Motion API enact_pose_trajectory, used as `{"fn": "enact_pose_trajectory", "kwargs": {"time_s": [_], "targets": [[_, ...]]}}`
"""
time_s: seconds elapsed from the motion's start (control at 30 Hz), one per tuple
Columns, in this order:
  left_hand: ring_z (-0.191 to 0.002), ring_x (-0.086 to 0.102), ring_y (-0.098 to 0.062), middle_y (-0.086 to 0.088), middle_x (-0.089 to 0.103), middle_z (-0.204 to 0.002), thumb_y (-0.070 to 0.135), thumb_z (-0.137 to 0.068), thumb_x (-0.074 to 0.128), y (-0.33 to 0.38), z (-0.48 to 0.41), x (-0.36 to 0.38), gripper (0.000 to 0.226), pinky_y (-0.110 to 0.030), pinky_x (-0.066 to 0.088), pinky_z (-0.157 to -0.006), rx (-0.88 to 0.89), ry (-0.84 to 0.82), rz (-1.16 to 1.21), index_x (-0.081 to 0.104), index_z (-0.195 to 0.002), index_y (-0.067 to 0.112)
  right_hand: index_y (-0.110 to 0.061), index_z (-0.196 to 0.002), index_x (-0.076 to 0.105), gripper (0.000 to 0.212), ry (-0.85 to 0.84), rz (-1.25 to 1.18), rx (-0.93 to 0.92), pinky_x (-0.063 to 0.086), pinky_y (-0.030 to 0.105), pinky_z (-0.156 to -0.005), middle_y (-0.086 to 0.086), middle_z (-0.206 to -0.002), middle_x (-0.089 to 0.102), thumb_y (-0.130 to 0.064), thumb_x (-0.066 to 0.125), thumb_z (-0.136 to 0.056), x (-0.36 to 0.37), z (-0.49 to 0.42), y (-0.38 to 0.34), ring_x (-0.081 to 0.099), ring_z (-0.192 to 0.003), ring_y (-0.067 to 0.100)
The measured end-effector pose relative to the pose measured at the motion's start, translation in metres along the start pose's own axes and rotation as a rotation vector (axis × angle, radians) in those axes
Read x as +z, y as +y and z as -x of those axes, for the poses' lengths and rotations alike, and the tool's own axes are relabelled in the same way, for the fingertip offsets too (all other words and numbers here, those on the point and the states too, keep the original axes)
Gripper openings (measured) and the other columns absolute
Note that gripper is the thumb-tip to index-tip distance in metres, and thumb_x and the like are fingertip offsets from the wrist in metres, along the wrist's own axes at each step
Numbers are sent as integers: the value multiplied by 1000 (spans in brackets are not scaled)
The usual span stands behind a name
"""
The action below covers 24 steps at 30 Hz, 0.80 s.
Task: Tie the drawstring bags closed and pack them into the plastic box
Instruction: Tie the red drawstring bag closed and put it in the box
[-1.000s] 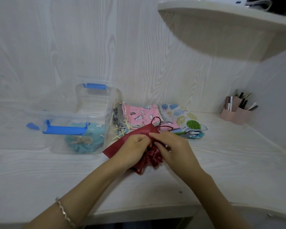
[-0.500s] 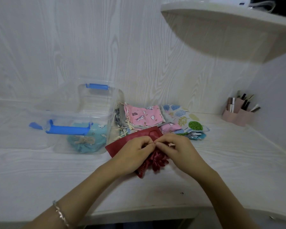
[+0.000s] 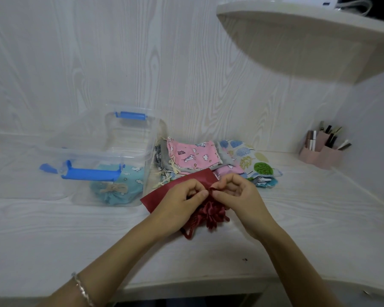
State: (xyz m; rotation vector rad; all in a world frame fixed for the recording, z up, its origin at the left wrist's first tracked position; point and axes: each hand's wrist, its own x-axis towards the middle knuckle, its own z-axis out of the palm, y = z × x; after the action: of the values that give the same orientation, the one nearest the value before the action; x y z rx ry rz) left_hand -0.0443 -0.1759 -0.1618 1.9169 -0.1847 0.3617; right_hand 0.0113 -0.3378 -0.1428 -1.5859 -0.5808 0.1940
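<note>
At frame centre I see the left hand (image 3: 182, 200) and right hand (image 3: 237, 196) each pinching the cord (image 3: 212, 190) of the dark red bag (image 3: 211, 214), which lies bunched on the worktop (image 3: 297, 229). Centre left, the plastic box (image 3: 129, 138) holds a tied turquoise bag (image 3: 118, 187). A pile of bags (image 3: 195, 156) lies just right of it.

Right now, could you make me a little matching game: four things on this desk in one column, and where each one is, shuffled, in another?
Things:
1. red bag
2. teal bag
3. pink unicorn bag
4. pen holder

Places:
A. inside the plastic box
B. far right, by the wall
C. on the bag pile beside the box
D. pinched between left hand and right hand

Pairs: 1-D, 2-A, 3-C, 4-B
</note>
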Motion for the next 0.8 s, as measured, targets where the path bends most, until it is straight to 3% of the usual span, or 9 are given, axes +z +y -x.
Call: {"fn": "enact_pose_trajectory", "kwargs": {"time_s": [0.13, 0.33, 0.43, 0.57, 0.7, 0.8], "targets": [[-54, 42, 0, 17, 51, -55, 20, -95, 56, 0, -1, 1, 15, -16, 35, -57, -20, 12, 22, 61, -81, 17, -14, -73, 65, 20, 20, 158, -120, 53, 25, -78, 4, -92, 70, 5, 71, -79, 3, 3, 1, 65, -83, 12], [-51, 40, 1, 17, 49, -51, 22, -94, 57, 4, -2, 1, 17, -19, 35, -56, -34, 18, 15, 62, -78, 17, -15, -74, 76, 7, 48, 198, -178, 49, 17, -74, -1, -89, 70, -11, 76, -80, 2, 5, 5, 65, -87, 9], [-53, 41, 0, 17, 50, -53, 20, -94, 57, 6, -3, 0, 17, -18, 34, -57, -48, 11, 31, 63, -79, 15, -15, -74, 77, 9, 47, 231, -165, 49, 19, -76, -3, -88, 70, -9, 76, -80, -1, 1, 6, 65, -87, 11], [-63, 45, -13, -1, 55, -66, 22, -95, 58, 1, -3, -5, 16, -28, 37, -62, -51, 5, 54, 66, -84, 13, -19, -75, 73, 19, 7, 232, -138, 48, 21, -78, -3, -91, 70, -4, 69, -87, -10, -1, 8, 64, -84, 8], [-56, 45, 1, 18, 56, -59, 22, -94, 58, -5, 0, -11, 18, -15, 35, -58, -50, 81, -88, 62, -77, 24, -9, -75, 68, 17, 23, 202, -97, 48, 16, -78, 6, -100, 66, -2, 64, -89, -19, 3, 9, 62, -85, 4], [-61, 45, -6, 10, 55, -64, 22, -94, 58, -9, 2, -14, 19, -22, 36, -61, -69, 70, -75, 61, -75, 23, -9, -74, 67, 18, 27, 166, -76, 47, 13, -80, 4, -96, 65, -3, 62, -90, -27, 5, 8, 62, -86, 2]]}}
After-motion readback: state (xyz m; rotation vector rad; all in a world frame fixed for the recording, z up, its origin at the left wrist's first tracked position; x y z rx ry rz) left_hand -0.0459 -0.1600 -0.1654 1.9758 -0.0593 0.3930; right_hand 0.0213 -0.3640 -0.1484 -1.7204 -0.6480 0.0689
